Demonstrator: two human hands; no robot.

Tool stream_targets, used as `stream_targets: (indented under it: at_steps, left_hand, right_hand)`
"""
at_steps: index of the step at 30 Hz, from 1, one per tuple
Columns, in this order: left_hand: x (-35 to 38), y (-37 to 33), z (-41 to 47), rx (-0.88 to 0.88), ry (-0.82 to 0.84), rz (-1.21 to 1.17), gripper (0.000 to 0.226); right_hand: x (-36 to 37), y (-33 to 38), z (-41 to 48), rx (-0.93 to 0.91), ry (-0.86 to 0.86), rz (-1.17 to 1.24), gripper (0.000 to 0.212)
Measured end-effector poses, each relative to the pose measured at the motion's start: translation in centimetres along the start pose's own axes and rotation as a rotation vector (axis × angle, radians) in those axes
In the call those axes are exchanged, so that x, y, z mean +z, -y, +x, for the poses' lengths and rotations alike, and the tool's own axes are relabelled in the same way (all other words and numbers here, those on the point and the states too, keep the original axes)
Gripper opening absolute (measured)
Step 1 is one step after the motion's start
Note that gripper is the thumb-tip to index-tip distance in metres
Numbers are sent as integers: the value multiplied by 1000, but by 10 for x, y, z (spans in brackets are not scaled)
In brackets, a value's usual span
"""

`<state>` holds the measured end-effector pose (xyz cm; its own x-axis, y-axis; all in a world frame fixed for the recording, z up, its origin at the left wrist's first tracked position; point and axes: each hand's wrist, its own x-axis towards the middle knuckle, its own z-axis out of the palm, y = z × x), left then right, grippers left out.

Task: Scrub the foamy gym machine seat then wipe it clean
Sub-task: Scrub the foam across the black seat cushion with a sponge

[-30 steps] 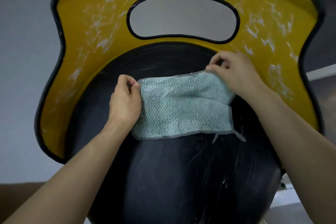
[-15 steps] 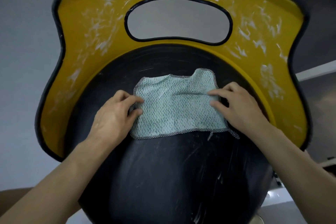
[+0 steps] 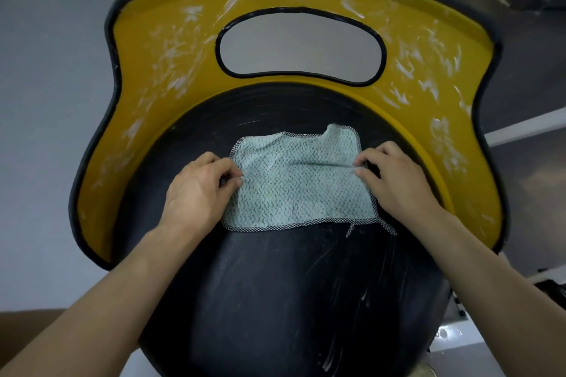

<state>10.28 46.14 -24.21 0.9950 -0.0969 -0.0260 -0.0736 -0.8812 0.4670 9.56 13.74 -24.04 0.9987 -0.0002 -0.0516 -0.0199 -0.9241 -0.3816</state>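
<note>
Pale green woven cloth (image 3: 294, 187) lay flat on the black padded seat (image 3: 275, 300) — your left hand (image 3: 196, 190) and right hand (image 3: 395, 180) each pinched a side edge. Wiping seemed the step in hand; next, the foam-streaked yellow backrest (image 3: 159, 70) likely needed firm sweeping passes.

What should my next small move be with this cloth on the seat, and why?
Probably slide the cloth up onto the yellow back and wipe there. The left hand and right hand pinch its side edges, it lies spread on the black seat, and the heaviest white foam streaks sit on that yellow part.
</note>
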Motion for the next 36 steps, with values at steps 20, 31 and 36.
stream_targets:
  at_steps: [20,31,36]
  left_hand:
    - [-69,-32,9,24,-185,-532,10]
    - [-42,-99,-29,-212,291,-1036,14]
    - [-34,-98,-29,-244,457,-1155,29]
  right_hand:
    - [-85,32,-13,102,-84,635,15]
    - [-41,104,-45,367,277,1309,13]
    - [-24,106,-50,289,181,1256,19]
